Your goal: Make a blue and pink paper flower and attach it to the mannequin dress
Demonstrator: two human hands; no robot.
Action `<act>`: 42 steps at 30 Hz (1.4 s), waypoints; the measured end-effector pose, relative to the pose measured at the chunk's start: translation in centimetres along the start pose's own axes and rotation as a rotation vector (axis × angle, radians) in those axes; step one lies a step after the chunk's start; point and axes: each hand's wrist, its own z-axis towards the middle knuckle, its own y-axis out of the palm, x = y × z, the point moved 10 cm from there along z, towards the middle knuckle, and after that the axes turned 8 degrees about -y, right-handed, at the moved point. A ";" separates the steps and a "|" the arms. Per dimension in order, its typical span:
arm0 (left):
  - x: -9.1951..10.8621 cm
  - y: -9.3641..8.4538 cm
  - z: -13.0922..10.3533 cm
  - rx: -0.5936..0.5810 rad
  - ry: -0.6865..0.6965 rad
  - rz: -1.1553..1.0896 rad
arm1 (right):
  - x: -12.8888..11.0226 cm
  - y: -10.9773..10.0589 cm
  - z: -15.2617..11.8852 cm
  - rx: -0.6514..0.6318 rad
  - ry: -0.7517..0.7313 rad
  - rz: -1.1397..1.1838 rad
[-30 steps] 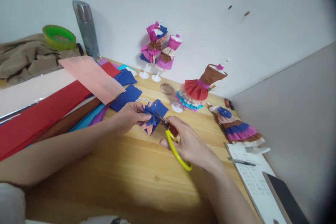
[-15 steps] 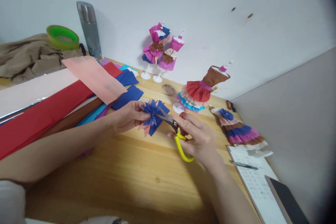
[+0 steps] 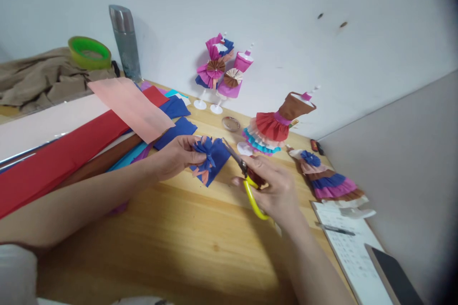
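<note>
Over the wooden table (image 3: 179, 238), left hand (image 3: 181, 155) pinches the blue paper flower (image 3: 208, 150) while right hand (image 3: 274, 183) grips yellow-handled scissors (image 3: 244, 167) (trimming stage, I'd guess), so another snip would need them closer.

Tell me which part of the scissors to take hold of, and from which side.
Grip the scissors by the yellow handle, I'd say, coming from the near right, where the right hand holds them. The loop offers a safe hold, while the narrow blades point the other way, toward the side where the left hand holds the blue paper flower.
</note>
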 end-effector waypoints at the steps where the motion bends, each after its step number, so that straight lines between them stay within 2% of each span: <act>1: 0.3 -0.3 0.0 0.031 0.029 0.037 | 0.3 -0.1 0.0 -0.008 0.055 0.034; 6: 1.3 -0.2 -0.3 0.129 0.083 0.130 | 1.4 1.4 -0.5 -0.235 0.266 0.015; 9: 1.4 0.6 -0.5 0.158 0.080 0.108 | 1.3 2.7 -0.9 -0.309 0.315 0.041; 13: 1.3 1.3 -0.8 0.194 0.069 0.111 | 0.6 3.8 -0.9 -0.330 0.321 0.068; 17: 1.1 1.0 -1.0 0.264 0.064 0.133 | 0.2 4.0 -0.9 -0.324 0.330 0.070; 23: 0.3 0.7 -1.0 0.289 0.036 0.097 | 0.2 4.6 -1.0 -0.361 0.371 0.078; 26: -0.6 0.3 -0.7 0.290 0.006 0.008 | 0.2 4.7 -1.0 -0.361 0.372 0.087; 30: -1.6 -1.0 -0.4 0.360 -0.016 -0.153 | 0.4 4.5 -1.2 -0.353 0.368 0.079; 32: -1.7 -0.9 -0.4 0.345 -0.028 -0.116 | 0.6 4.5 -1.3 -0.360 0.373 0.047; 37: -1.2 0.5 -0.4 0.221 -0.035 0.072 | 0.7 4.6 -1.3 -0.389 0.368 0.018; 42: -1.0 0.5 -0.4 0.246 -0.027 0.099 | 0.6 5.0 -1.4 -0.406 0.369 0.001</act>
